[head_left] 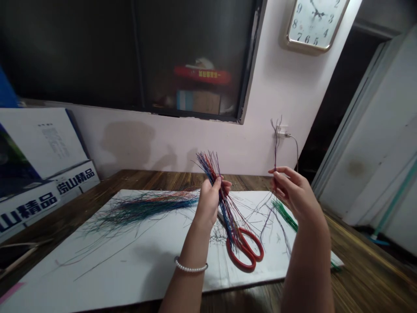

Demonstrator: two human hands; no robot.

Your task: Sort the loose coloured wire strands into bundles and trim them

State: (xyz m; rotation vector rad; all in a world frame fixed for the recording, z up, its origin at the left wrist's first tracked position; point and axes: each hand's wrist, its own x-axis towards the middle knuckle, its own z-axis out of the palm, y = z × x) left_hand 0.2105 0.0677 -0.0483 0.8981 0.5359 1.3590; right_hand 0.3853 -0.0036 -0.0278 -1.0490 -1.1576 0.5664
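My left hand point(211, 193), with a beaded bracelet on its wrist, is closed round a bundle of thin wires point(228, 213) in blue, red and purple. The bundle stands tilted, its ends fanned out above the fist and hanging below it. To the right, my right hand point(289, 187) pinches a small twisted purple wire strand point(275, 150) that splits into several tips at the top. Beneath the bundle lie scissors with red handles point(249, 250), their blades partly hidden. A larger heap of green, blue and red wires point(153, 208) spreads over the white board at the left.
The white board point(130, 278) rests on a dark wooden table point(365, 269). A green wire bundle point(285, 213) and loose purple strands point(269, 217) lie near my right forearm. Printed boxes point(48, 191) stand at the left. Behind are a wall socket with a plug point(282, 130) and a dark window point(163, 52).
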